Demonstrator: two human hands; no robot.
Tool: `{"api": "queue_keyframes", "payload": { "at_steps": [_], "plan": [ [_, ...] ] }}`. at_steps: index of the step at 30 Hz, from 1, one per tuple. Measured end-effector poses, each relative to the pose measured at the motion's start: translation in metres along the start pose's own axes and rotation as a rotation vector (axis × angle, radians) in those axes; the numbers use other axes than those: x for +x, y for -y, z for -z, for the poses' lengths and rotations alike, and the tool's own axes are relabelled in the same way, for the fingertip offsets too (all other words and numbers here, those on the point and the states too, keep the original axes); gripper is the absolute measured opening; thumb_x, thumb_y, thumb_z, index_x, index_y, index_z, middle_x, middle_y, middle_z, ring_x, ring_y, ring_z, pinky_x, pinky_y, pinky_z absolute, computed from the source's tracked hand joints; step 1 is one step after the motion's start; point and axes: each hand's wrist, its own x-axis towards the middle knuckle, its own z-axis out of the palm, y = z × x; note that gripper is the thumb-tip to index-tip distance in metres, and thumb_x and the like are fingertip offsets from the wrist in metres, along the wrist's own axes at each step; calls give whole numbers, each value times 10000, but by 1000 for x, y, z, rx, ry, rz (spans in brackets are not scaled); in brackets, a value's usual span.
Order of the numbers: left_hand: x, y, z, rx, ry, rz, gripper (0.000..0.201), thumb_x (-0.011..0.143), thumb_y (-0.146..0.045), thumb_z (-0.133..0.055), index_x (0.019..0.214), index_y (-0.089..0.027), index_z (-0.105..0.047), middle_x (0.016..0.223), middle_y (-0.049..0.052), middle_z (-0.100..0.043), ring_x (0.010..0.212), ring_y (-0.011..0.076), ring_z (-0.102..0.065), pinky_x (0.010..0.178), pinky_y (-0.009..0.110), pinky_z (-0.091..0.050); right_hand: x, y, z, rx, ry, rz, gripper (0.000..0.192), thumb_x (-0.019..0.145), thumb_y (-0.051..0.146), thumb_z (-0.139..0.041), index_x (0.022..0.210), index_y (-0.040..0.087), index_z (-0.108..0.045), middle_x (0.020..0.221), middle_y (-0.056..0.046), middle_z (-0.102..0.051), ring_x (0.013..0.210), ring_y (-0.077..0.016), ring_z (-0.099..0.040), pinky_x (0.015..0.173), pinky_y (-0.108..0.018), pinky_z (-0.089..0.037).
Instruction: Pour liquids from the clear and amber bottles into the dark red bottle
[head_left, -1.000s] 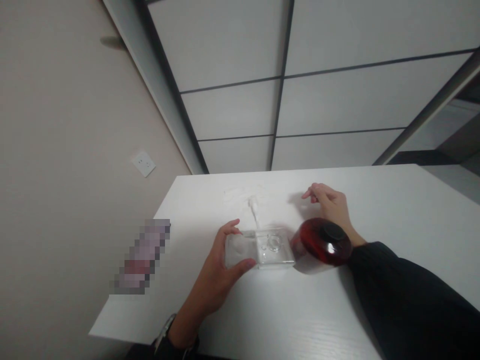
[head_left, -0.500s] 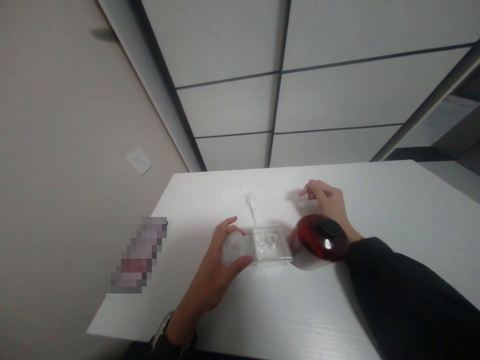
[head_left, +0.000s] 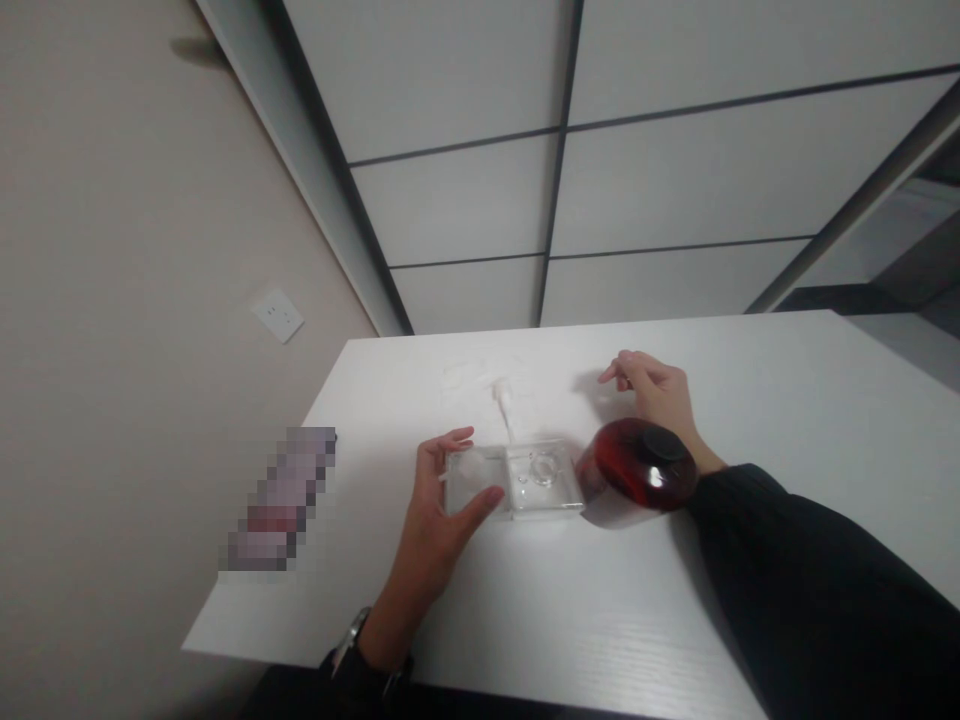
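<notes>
A: Starting nearest, what is there?

B: One white bench [head_left: 570,620], and the person's two arms coming in over its near edge. The left wrist carries one watch [head_left: 352,640]; the right arm is in a dark sleeve [head_left: 810,590].

A: And the left hand?

B: The left hand [head_left: 435,520] holds the left end of one clear plastic box [head_left: 514,482] that lies flat on the bench, about mid-way across. Its fingers [head_left: 448,440] curl over the far edge while the thumb presses the near side, so the box end is pinched between them.

A: What sits beside the box?

B: One dark red round bottle [head_left: 637,480] with a black cap, just to the right of the box, touching it or nearly so; I cannot tell which.

A: The right hand?

B: The right hand [head_left: 660,395] is beyond the bottle, low over the bench, its fingers loosely bent and slightly apart, holding nothing that I can make out.

A: Farther back?

B: One small white pump head [head_left: 504,402] lies just behind the box. On the wall to the left, one white socket [head_left: 277,315].
</notes>
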Motion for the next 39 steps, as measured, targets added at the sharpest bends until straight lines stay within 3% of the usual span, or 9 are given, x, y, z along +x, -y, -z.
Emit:
{"api": "queue_keyframes", "payload": {
  "at_steps": [3,5,12,15,19,23,32,35,39],
  "plan": [
    [-1,5,-6,-18,-84,-24,348,873,-454,-769,1006,-261,-511,1400,98,-633,1364,319,-560,1096,507,-429,0,0,0,8,-6,-4,539,918,672,-596,619,240,-717,618,-8,-544,648,-192,-517,727,-381,-412],
    [-1,5,-7,-19,-82,-90,295,913,-441,-738,1028,-260,-535,1353,82,-645,1360,292,-565,1142,493,-409,0,0,0,8,-8,-11,537,923,665,-590,622,239,-717,628,-9,-550,649,-190,-520,724,-378,-412],
    [-1,6,-1,-53,70,-132,279,1027,-480,-594,1208,-268,-601,1459,96,-574,1451,289,-478,1255,500,-305,1,-2,0,4,12,2,513,919,638,-594,623,237,-715,637,-13,-573,647,-188,-530,731,-384,-427],
    [0,10,-5,-72,16,-123,360,955,-471,-705,1224,-268,-579,1453,102,-579,1458,299,-474,1259,513,-295,1,-3,0,21,22,20,478,934,581,-598,626,235,-718,649,-15,-589,650,-183,-539,731,-377,-439],
    [1,7,-8,-75,-93,-73,374,830,-415,-820,1009,-259,-531,1306,88,-662,1346,296,-581,1175,509,-411,0,-1,0,39,50,47,468,945,544,-584,621,234,-717,653,-16,-585,647,-178,-540,722,-371,-444],
    [3,-5,0,-53,-51,38,351,794,-394,-825,894,-245,-524,1296,96,-700,1281,313,-634,1117,535,-471,0,1,0,23,60,52,474,942,557,-589,622,230,-714,653,-19,-577,651,-182,-538,708,-370,-439],
    [4,-7,11,47,38,-36,260,866,-368,-756,1065,-245,-644,1318,98,-700,1299,280,-632,1169,516,-457,0,6,2,-23,87,24,545,929,670,-577,613,244,-706,648,-25,-571,668,-199,-540,718,-385,-452],
    [2,-4,6,46,10,-81,391,837,-358,-800,1157,-247,-605,1334,105,-688,1337,281,-616,1196,508,-433,-1,5,2,-29,86,14,567,918,709,-576,619,244,-704,656,-27,-578,673,-201,-539,715,-384,-451],
    [0,-2,-3,51,-81,-123,415,781,-346,-864,1081,-242,-595,1324,106,-705,1320,290,-632,1178,506,-452,-1,5,1,-10,74,17,559,914,696,-588,609,241,-700,661,-29,-584,664,-193,-531,715,-384,-442]
  ]
}}
